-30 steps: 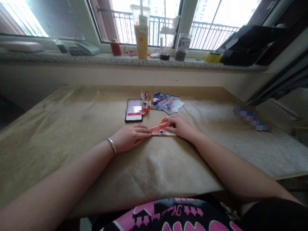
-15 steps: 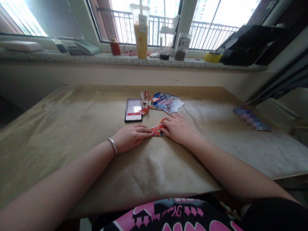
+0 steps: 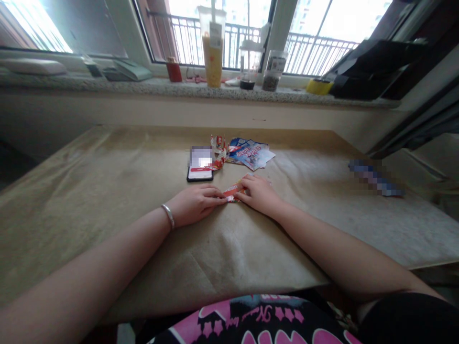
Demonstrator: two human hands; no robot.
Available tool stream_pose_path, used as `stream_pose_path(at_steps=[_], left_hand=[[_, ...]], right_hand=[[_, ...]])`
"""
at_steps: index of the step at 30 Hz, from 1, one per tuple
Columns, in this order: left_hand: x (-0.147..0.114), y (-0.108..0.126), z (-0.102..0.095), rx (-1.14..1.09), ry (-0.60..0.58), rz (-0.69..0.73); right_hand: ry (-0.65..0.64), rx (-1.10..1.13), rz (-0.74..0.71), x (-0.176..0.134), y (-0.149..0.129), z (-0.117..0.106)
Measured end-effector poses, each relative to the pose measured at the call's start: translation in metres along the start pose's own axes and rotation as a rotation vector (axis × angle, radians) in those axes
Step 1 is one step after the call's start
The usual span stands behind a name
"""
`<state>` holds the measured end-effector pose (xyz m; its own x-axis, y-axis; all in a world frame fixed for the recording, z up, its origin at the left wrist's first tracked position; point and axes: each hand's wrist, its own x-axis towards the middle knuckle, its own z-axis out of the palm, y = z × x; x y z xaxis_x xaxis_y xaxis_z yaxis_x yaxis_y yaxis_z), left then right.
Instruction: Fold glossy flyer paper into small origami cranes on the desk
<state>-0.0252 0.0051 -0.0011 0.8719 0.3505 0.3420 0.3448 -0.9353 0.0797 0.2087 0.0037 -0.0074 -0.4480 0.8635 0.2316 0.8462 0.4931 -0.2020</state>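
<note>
- While pressed flat between both hands mid-table, folded red paper (image 3: pixel 233 192) could skid on the brown cover (image 3: pixel 107 191).
- Left hand (image 3: pixel 193 204) fingers together, pinning its edge.
- Right hand (image 3: pixel 260 193) fingers together on top; crease may wander.

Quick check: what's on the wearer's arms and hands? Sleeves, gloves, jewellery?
Both forearms are bare, with no sleeves in view and no gloves. The left hand has a thin silver bangle at the wrist. The right hand shows no bracelet; rings are too small to tell.
</note>
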Motion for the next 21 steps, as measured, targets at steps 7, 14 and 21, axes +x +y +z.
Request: stream_pose_path(at_steps=[7,14,21], left_hand=[[-0.0003,-0.0004,-0.0015,0.045,-0.022,-0.005],[0.0,0.0003,-0.0033,0.083,-0.066,-0.013],[0.001,0.0012,-0.0042,0.121,-0.088,-0.019]], right_hand=[[-0.007,0.084,0.015,0.0025,0.0055,0.0044],[-0.019,0.127,0.039,0.0033,0.0066,0.0065],[-0.009,0.137,0.048,0.0039,0.0065,0.0079]])
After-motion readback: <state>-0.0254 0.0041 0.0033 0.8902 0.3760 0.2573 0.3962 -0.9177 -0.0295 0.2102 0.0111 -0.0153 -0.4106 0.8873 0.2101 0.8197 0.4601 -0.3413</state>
